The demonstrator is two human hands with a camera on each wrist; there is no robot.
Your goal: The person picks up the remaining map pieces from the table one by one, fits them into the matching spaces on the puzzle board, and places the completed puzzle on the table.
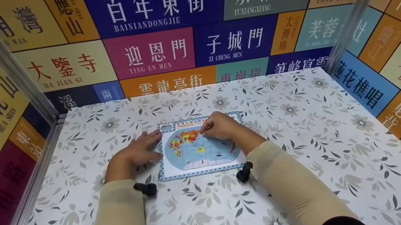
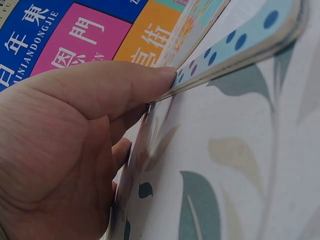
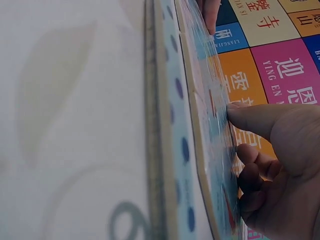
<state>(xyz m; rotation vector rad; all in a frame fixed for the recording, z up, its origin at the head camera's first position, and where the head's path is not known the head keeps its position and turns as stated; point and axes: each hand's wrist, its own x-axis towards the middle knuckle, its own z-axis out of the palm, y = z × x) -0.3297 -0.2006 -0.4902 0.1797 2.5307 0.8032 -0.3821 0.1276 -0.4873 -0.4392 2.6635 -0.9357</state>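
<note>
A world map puzzle board (image 1: 201,170) with a blue dotted border lies flat on the table, an oval map (image 1: 187,155) in colour on it. At its left edge is my left hand (image 1: 133,153), fingers spread and extended; the left wrist view shows the thumb (image 2: 160,80) touching the board's rim (image 2: 220,55). Over the upper middle of the map, my right hand (image 1: 222,126) has its fingers curled and its thumb and fingertips close to the surface. In the right wrist view the thumb (image 3: 250,117) meets the map. Whether a piece is between those fingertips is hidden.
White cloth with grey leaves and flowers covers the table (image 1: 207,217). Panels with large lettering (image 1: 160,51) stand behind and on both sides, with metal posts (image 1: 358,8) at the corners. Small black devices (image 1: 246,172) sit at both wrists.
</note>
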